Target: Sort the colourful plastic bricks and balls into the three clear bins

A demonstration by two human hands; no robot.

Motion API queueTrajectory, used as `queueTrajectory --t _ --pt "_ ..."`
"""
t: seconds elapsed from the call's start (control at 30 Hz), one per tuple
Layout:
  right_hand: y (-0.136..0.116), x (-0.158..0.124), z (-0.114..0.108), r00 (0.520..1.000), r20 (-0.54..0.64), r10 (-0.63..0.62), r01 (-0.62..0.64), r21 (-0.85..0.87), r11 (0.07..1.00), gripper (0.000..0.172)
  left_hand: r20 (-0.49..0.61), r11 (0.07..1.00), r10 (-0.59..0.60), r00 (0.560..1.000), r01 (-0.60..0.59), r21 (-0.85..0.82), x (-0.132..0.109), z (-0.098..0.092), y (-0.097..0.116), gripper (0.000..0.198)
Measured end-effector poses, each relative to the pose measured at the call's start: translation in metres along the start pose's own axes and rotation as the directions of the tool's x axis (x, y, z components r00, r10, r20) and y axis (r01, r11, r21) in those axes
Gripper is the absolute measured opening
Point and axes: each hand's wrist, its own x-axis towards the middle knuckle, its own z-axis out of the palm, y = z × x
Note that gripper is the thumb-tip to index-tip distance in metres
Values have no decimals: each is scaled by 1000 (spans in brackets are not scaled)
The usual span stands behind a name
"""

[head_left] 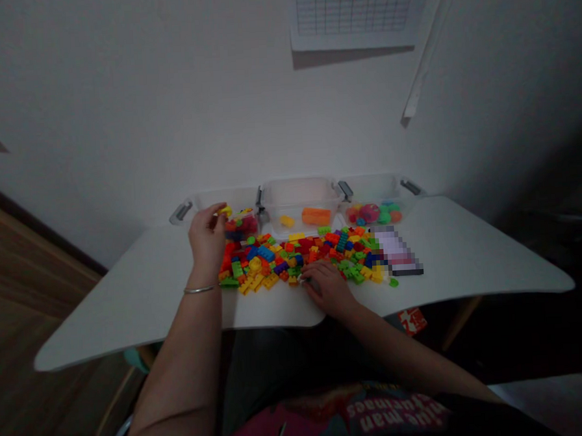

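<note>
My left hand (208,232) is raised at the left clear bin (205,200), its fingers pinching a small yellow toy brick (225,212). Inside that bin lie red, blue and other coloured pieces, partly hidden by the hand. A spread-out pile of coloured toy bricks (266,253) covers the middle of the table. My right hand (330,286) rests at the pile's front edge with its fingers curled together. A tiny whitish bit shows at its fingertips, too small to name.
The middle clear bin (299,190) holds an orange block (316,216) and a yellow piece (286,221). Round coloured pieces lie in the right clear bin (372,186). A blurred-out phone-like device (397,248) lies right of the pile on the white table (478,254). The wall stands behind.
</note>
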Motion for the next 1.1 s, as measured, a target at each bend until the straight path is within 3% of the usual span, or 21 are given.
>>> queueTrajectory --t 0.1,0.2,0.33,0.53,0.73,0.93,1.1 --pt "1 -1 1 1000 -10 3 -3 -5 1000 14 124 948 147 981 -176 265 3 -6 -5 37" --pt "1 -2 2 1000 -4 3 -3 -19 1000 13 255 869 130 958 -234 437 -2 -5 -9 43" --pt "0 -2 3 1000 0 -10 10 -21 1000 13 373 799 73 925 -278 534 -9 2 -13 53" --pt "0 -2 4 1000 -8 -4 4 -17 1000 13 448 775 11 894 -291 561 -8 9 -20 67" --pt "1 -2 4 1000 -3 -8 8 -21 1000 13 427 816 10 904 -254 520 -10 11 -27 71" --pt "2 -2 4 1000 1 -10 10 -33 999 14 361 863 41 932 -215 458 -26 -4 -21 61" --pt "3 -3 5 1000 -5 -17 17 -41 999 14 458 866 92 884 -298 402 -53 -11 -6 46"
